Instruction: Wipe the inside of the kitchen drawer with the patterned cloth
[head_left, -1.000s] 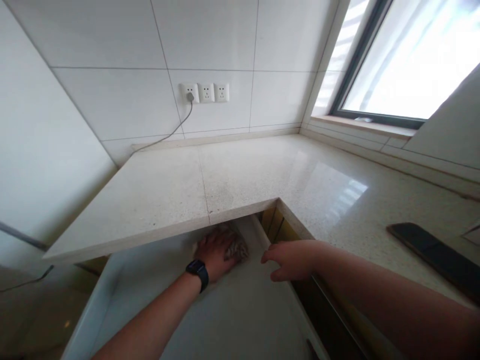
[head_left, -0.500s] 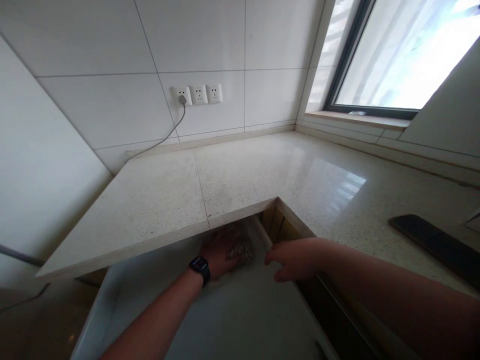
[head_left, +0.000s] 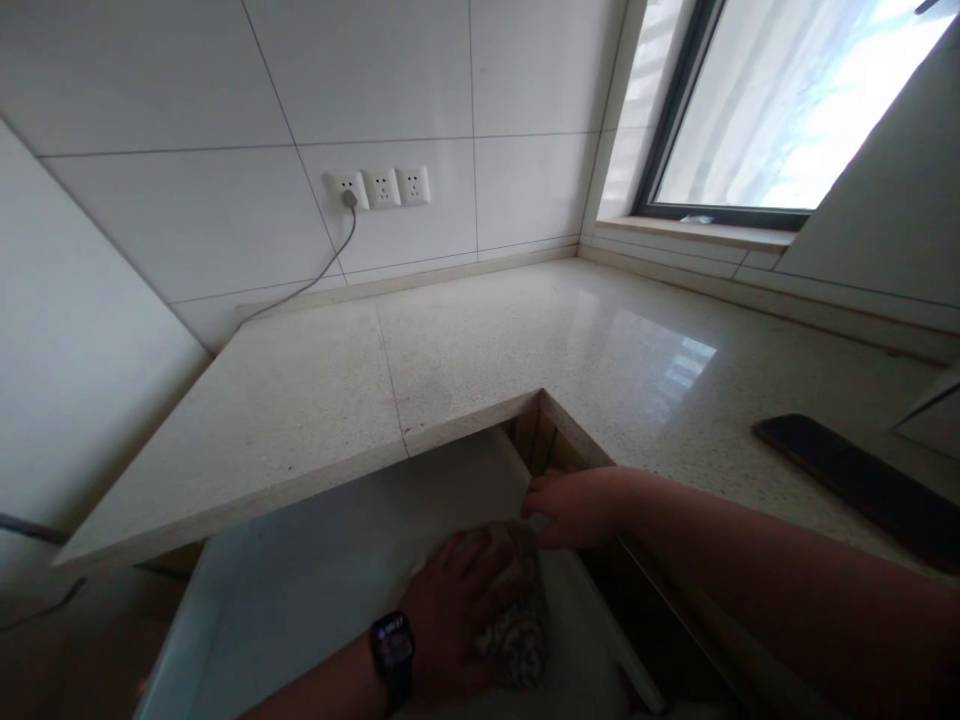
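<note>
My left hand (head_left: 459,600), with a black watch (head_left: 392,650) on its wrist, is spread over a patterned cloth (head_left: 517,640) and presses it against the bottom of a pulled-out white drawer (head_left: 315,560). The cloth is bunched under the palm and sticks out to the right of the fingers. My right hand (head_left: 574,505) has its fingers curled over the top of the drawer's right side wall, close to the counter's inner corner. Part of its grip is in shadow.
A pale speckled countertop (head_left: 480,340) overhangs the back of the drawer. On its right part lies a long dark flat object (head_left: 855,485). A grey cord (head_left: 315,275) runs from the wall sockets (head_left: 381,188) down behind the counter. A window (head_left: 735,120) is at the right.
My left hand has drawn the cloth from the back of the drawer toward me. The right hand stays at the drawer's side wall, its fingers now closed over it. The view has shifted slightly.
</note>
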